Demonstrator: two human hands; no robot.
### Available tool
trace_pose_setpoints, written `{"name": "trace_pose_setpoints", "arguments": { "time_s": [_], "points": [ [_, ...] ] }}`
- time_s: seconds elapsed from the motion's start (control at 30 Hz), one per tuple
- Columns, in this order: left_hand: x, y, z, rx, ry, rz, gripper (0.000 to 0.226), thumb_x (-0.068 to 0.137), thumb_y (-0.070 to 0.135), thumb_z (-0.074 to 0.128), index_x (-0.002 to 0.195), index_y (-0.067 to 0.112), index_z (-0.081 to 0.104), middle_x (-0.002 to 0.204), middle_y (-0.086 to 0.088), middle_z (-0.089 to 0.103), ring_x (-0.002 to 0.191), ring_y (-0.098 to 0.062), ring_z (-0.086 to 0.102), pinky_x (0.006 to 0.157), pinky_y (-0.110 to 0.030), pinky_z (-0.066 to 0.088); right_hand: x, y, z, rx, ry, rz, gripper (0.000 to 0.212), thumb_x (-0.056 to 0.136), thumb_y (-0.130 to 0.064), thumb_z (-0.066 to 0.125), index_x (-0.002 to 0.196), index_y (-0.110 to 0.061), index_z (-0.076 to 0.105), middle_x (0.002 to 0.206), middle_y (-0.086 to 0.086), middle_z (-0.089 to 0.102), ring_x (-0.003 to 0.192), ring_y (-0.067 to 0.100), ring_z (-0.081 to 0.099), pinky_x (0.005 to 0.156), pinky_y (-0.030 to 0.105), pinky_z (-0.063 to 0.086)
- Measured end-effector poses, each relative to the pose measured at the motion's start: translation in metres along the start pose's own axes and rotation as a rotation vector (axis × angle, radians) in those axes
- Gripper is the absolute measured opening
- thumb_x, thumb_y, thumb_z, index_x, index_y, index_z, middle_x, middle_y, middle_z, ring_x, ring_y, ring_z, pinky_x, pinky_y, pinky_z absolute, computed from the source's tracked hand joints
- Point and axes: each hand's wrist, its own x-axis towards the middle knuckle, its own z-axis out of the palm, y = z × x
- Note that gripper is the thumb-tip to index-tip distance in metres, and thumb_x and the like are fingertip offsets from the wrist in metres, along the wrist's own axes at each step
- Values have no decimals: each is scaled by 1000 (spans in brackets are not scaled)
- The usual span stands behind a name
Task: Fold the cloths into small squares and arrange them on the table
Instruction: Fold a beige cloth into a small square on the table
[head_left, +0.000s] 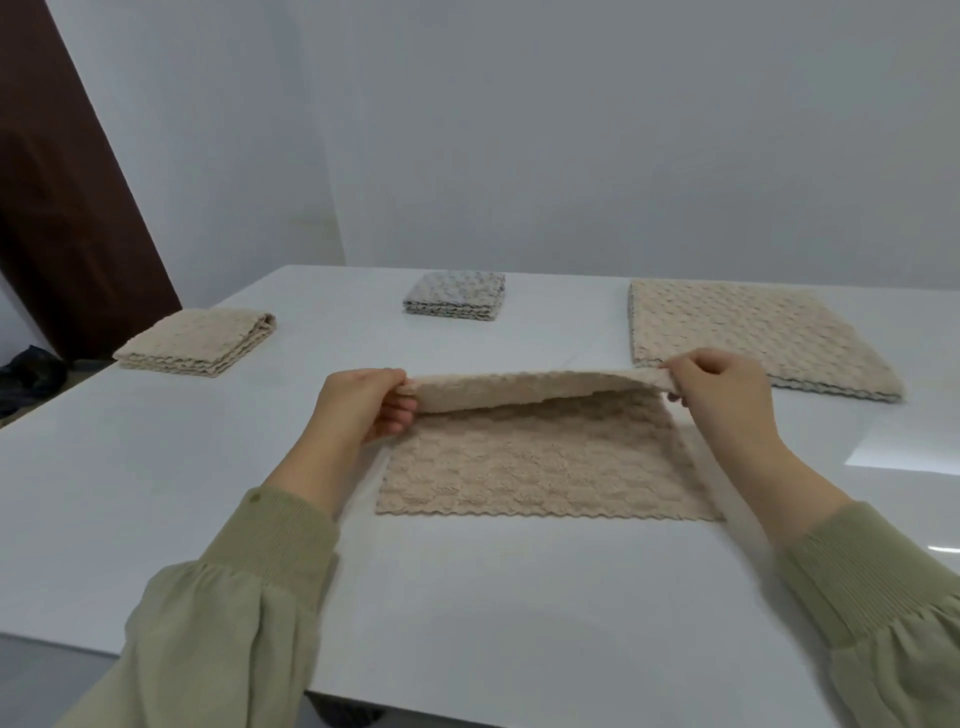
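Gripping the far left corner of the beige textured cloth (535, 467), the left hand (363, 405) is held just above the table, with the thumb on top of the edge and the fingers curled beneath it. The far right corner is pinched in the same way by the right hand (722, 389), the thumb and forefinger closed on the hem. Between the two hands the far edge is lifted clear of the surface and arched over towards the near side, so that a shadowed hollow is formed under the raised flap. The near half of the cloth is left lying flat on the white table (467, 597), its scalloped near hem running straight and parallel to the table's front edge. Both forearms are covered by olive-green sleeves (249, 597) with ribbed cuffs.

Farther out, a beige cloth folded into a small square (197, 340) is set near the table's left edge, several layers showing at its side. A grey patterned cloth, also folded small (454, 293), is placed at the far middle of the table. To the right, just beyond the right hand, a wider flat pile of beige cloths (753, 332) is laid. A pale wall (571, 130) is seen behind, and a dark brown panel (67, 208) at the left.
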Motion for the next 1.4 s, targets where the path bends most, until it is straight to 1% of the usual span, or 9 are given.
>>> {"name": "trace_pose_setpoints", "arguments": {
  "time_s": [0.17, 0.37, 0.53, 0.77, 0.93, 1.07, 1.17, 1.27, 1.4],
  "points": [
    [-5, -12, -7, 769, 131, 359, 18, 90, 33, 56, 88, 19, 67, 87, 4, 63, 84, -16, 60, 76, -30, 46, -11, 13, -7, -656, -173, -96, 22, 86, -23, 56, 103, -15, 68, 107, 9, 58, 103, 27, 52, 81, 34, 43],
    [-7, -20, 3, 960, -330, 613, 46, 84, 35, 67, 127, 23, 57, 137, 4, 48, 129, -11, 37, 106, -24, 28, -24, 6, 2, -779, -454, -216, 43, 87, -45, 54, 125, -24, 55, 124, 2, 51, 113, 21, 45, 92, 33, 40],
    [2, -29, 4, 1018, -352, 562, 47, 90, 33, 60, 135, 23, 50, 149, 4, 36, 137, -12, 30, 114, -29, 24, -18, 20, 10, -794, -483, -283, 51, 92, -42, 48, 139, -21, 42, 135, 1, 45, 122, 23, 36, 103, 35, 33],
    [6, -24, 4, 983, -91, 641, 27, 86, 11, 58, 110, 21, 67, 116, 2, 61, 112, -17, 52, 94, -26, 38, -7, 27, 21, -597, -210, -372, 23, 86, -14, 57, 107, -11, 67, 112, 7, 61, 108, 27, 51, 86, 29, 39],
    [-11, -14, 1, 617, -58, 670, 21, 81, 2, 61, 79, 23, 66, 99, 10, 64, 94, -2, 54, 82, -13, 37, -8, 15, 5, -335, 40, -367, 14, 85, -6, 59, 91, -9, 71, 98, -1, 57, 94, 17, 54, 80, 19, 32],
    [-21, -10, -4, 676, -307, 629, 32, 76, -6, 55, 74, 23, 66, 108, 10, 62, 105, 0, 53, 83, -6, 36, -7, 6, -18, -490, -223, -402, 20, 79, -1, 55, 81, -13, 71, 94, -1, 60, 93, 14, 50, 79, 24, 34],
    [-22, -10, -11, 708, -377, 574, 21, 77, 16, 50, 77, 26, 69, 106, 14, 62, 105, -1, 52, 89, -17, 37, -8, 8, -22, -617, -339, -328, 26, 80, -1, 50, 86, -17, 69, 94, -2, 57, 90, 16, 51, 74, 27, 35],
    [-21, -13, -15, 697, -203, 526, 25, 89, 30, 48, 79, 19, 69, 93, 9, 64, 89, -7, 56, 77, -26, 43, -6, 12, -22, -670, -262, -216, 17, 89, -17, 48, 84, -15, 64, 84, -1, 60, 76, 19, 55, 65, 30, 39],
    [-19, -12, -17, 864, -8, 380, 24, 91, 39, 51, 80, 23, 66, 68, 3, 63, 68, -14, 56, 59, -29, 39, -4, 21, -20, -839, -321, -44, 44, 93, -42, 45, 73, -7, 59, 68, 5, 60, 67, 21, 54, 55, 30, 36]
  ]
}}
